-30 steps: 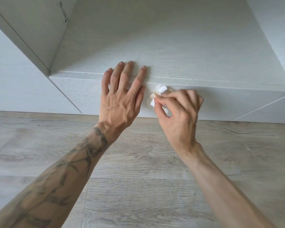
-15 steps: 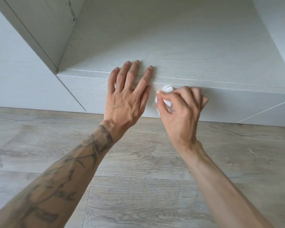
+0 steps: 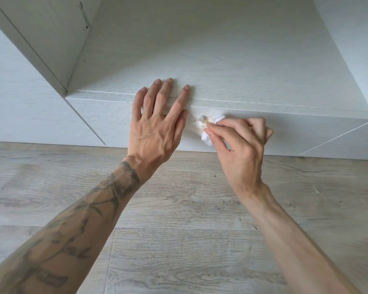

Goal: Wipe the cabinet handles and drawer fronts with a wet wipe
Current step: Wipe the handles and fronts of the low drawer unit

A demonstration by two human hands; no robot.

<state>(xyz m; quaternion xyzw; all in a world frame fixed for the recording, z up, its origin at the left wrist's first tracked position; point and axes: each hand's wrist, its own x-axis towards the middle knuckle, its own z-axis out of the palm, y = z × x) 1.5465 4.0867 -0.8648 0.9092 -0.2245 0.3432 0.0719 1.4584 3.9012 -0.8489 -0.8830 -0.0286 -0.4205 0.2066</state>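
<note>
A white wood-grain drawer front (image 3: 295, 132) runs across the bottom of the cabinet, just above the floor. My left hand (image 3: 157, 122) lies flat with straight fingers over the drawer's top edge. My right hand (image 3: 240, 143) pinches a crumpled white wet wipe (image 3: 206, 132) and holds it against a small knob (image 3: 201, 117) on the drawer front; only the knob's tip shows beside the wipe.
The open cabinet shelf (image 3: 221, 60) stretches back above the drawer, with side panels (image 3: 51, 39) left and right. A hinge mark (image 3: 84, 15) sits on the left panel. Grey wood-plank floor (image 3: 179, 230) fills the lower view.
The view has drifted slightly, so both hands sit a little right and lower. My right hand has worked the wipe round the knob; my left hand stays flat on the drawer edge.
</note>
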